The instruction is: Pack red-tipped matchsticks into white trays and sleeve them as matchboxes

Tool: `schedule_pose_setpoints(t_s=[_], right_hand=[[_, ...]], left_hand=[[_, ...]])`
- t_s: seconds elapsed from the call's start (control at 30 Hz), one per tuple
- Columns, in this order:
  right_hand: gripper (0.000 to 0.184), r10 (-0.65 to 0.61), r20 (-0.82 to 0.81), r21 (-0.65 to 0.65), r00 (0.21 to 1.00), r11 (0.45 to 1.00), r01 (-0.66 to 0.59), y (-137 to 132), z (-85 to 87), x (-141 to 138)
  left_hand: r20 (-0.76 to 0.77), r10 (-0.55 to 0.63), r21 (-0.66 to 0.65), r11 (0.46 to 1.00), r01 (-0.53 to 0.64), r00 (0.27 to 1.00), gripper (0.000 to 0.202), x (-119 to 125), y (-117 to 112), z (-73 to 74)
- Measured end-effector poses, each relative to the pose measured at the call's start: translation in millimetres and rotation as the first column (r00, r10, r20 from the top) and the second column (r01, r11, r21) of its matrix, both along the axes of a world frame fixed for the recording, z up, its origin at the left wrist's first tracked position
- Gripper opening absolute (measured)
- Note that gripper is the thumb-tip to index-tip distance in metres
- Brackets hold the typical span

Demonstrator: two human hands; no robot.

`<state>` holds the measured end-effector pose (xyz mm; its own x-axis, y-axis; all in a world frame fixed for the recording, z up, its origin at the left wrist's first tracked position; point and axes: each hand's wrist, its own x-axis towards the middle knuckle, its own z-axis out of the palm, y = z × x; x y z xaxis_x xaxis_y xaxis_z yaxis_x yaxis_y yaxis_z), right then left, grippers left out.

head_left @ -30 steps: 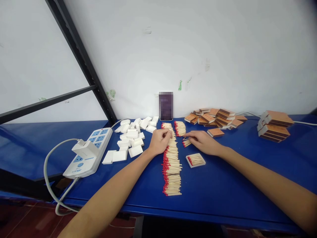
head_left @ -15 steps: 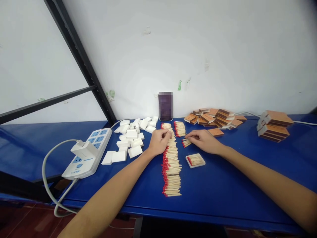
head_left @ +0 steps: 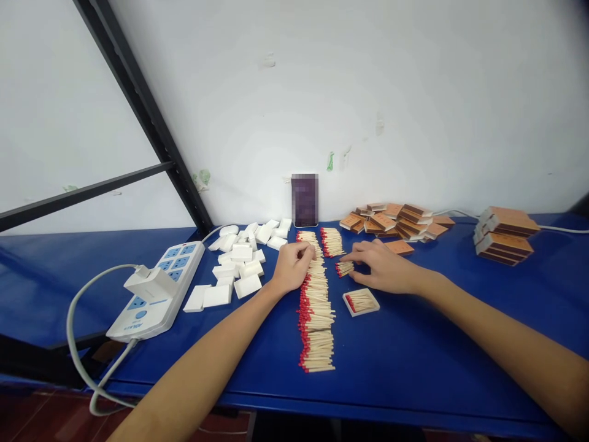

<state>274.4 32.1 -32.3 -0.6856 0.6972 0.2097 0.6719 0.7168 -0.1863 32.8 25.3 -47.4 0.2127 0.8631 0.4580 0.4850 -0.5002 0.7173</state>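
A long row of red-tipped matches (head_left: 317, 307) runs across the blue table toward me. My left hand (head_left: 293, 267) rests on its upper part, fingers curled and pressed together; anything inside them is hidden. To the right of the row, my right hand (head_left: 384, 265) has its thumb and index finger spread around a small bunch of matches (head_left: 343, 269) lying on the table. Just beyond that bunch is a larger group of matches (head_left: 331, 242). Nearer to me lies a white matchbox tray (head_left: 375, 306) with matches inside, their heads to the left.
White trays (head_left: 248, 270) lie heaped at left, beside a power strip (head_left: 184, 276) with a plugged-in charger and cable. Orange matchbox sleeves (head_left: 384, 221) are piled at back right, near stacked matchboxes (head_left: 504, 236). A phone (head_left: 305, 202) leans against the wall.
My right hand's thumb and index finger have spread apart beside the small bunch of matches, where they were closer together. My left hand stays on the row. The camera view has shifted slightly.
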Motion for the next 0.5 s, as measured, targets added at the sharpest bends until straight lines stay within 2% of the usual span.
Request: schedule_pose_setpoints(t_s=[0.23,0.37,0.5], right_hand=[[0.038,0.037,-0.012,-0.095,0.999,0.995,-0.038,-1.0,4.9,-0.8],[0.037,0.104,-0.03,-0.089,0.994,0.99,-0.106,0.3,5.3,0.0],[0.033,0.098,0.045,-0.071,0.994,0.993,-0.094,-1.7,7.5,-2.1]], left_hand=[[0.0,0.008,-0.003,1.0,-0.008,1.0,0.036,0.3,-0.7,0.0],[-0.004,-0.001,0.004,1.0,0.001,1.0,0.036,0.7,-0.9,0.5],[-0.004,-0.004,0.003,1.0,0.004,1.0,0.037,0.7,-1.1,0.6]])
